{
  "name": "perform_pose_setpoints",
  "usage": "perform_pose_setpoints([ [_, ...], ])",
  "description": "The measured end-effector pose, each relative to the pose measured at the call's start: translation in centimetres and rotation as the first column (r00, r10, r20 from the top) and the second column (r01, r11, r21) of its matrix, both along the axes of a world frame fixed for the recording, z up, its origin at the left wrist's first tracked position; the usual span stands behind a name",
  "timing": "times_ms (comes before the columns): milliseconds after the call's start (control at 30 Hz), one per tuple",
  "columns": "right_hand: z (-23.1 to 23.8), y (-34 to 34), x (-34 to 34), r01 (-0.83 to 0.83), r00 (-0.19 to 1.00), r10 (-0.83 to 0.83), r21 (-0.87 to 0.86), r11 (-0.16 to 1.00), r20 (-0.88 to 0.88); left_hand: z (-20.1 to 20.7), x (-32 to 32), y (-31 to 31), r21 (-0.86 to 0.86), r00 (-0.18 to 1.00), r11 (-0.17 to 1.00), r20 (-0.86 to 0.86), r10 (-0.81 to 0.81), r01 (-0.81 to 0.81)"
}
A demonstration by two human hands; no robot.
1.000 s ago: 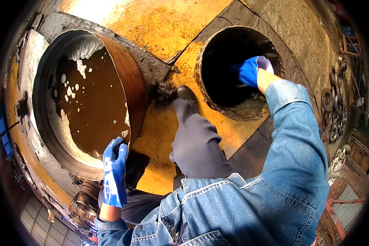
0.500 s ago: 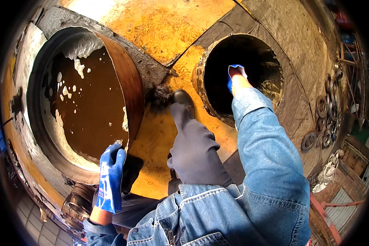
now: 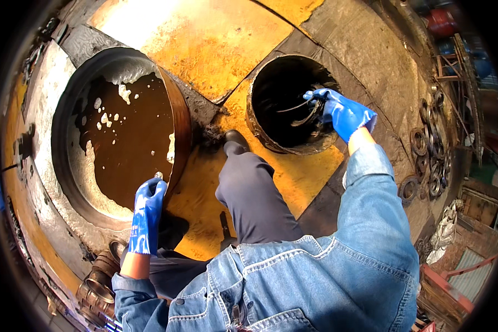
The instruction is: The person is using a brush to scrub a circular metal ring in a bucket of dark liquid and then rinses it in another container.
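Observation:
My right hand, in a blue rubber glove, is over the right side of a dark round drum. Its fingers are closed on a dark, curved, ring-like piece, smeared by motion. My left hand, gloved the same way, is at the near right rim of a wide round tub. Its fingers are bent together, with a small greyish bit at the tips; whether that is held or is foam is unclear. Brown liquid with patches of pale foam lies in the tub. The drum's inside is too dark to make out.
Several metal rings lie in a heap on the right. More stacked rings stand at the lower left, below the tub. Worn yellow plates and dark mats cover the floor. My shoe is between tub and drum.
My right hand has come up out of the drum, bringing the dark ring-like piece into sight. My left hand stays at the tub's rim. The whole view has shifted slightly.

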State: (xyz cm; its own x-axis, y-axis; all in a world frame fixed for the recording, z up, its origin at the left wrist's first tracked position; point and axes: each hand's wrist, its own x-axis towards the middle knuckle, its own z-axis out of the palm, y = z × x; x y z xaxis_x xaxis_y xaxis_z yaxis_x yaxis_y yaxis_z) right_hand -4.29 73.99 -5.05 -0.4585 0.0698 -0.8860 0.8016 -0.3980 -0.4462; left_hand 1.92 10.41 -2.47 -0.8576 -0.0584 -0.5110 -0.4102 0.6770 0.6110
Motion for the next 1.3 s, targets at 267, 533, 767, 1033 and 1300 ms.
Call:
perform_pose_setpoints([
  [267,7.7,-0.1,-0.5,0.01,0.972,-0.119,-0.471,0.882,-0.203,-1.4,-0.3,-1.8,0.218,0.995,0.974,-0.063,0.081,-0.066],
  [533,18.3,-9.2,-5.3,-0.299,0.855,0.134,-0.263,0.917,-0.502,2.4,-2.0,-3.0,0.718,0.938,0.65,0.012,0.347,-0.249],
  [767,20.6,-29.6,-10.0,-0.456,0.764,0.19,-0.309,0.835,-0.616,6.3,-2.0,-8.5,0.83,0.837,0.421,0.094,0.54,-0.365],
  [1033,12.2,-48.6,-10.9,-0.613,0.764,0.372,-0.412,0.675,-0.527,8.6,-2.3,-10.5,0.884,0.823,0.337,0.087,0.561,-0.323],
  [1300,8.6,-59.0,-2.0,-0.831,0.401,0.641,0.034,0.555,-0.654,4.5,-2.4,-11.1,0.829,0.739,0.057,0.462,0.49,-0.556],
])
